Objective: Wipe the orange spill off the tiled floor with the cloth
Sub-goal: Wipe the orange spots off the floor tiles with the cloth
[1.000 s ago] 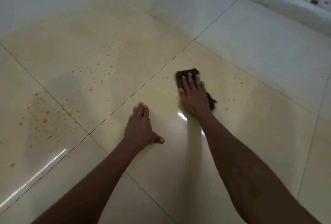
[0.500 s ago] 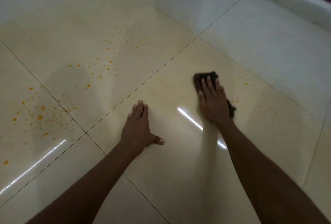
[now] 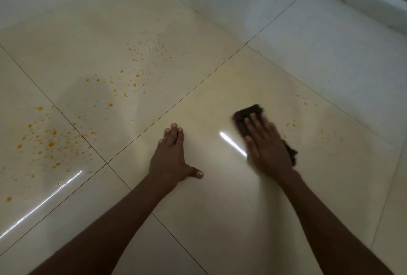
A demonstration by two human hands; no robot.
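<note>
Orange specks everywhere on the tiled floor (image 3: 220, 197): heaviest patch far left (image 3: 50, 142), a second scatter up-centre (image 3: 141, 70), a few dots just right of my right hand (image 3: 267, 149). Cloth (image 3: 250, 113) is dark, pinned flat under that palm, front edge poking out past the fingertips, back corner showing by the wrist.

Risks from here:
- Cloth looks small next to the spill area. If it loads up, I'd expect it to smear orange rather than lift it.
- Floor is glossy, possibly wet. My left hand (image 3: 170, 155) is my prop; if it slides, I go down.
- Specks sitting on the grout line at left could lodge there if I drag across.

Pose: right arm extended forward, fingers (image 3: 257, 125) spread and flat on the cloth, pressing, not gripping; hand is motion-blurred. Left arm straight, palm down on bare tile, fingers together, thumb out, holding nothing.
</note>
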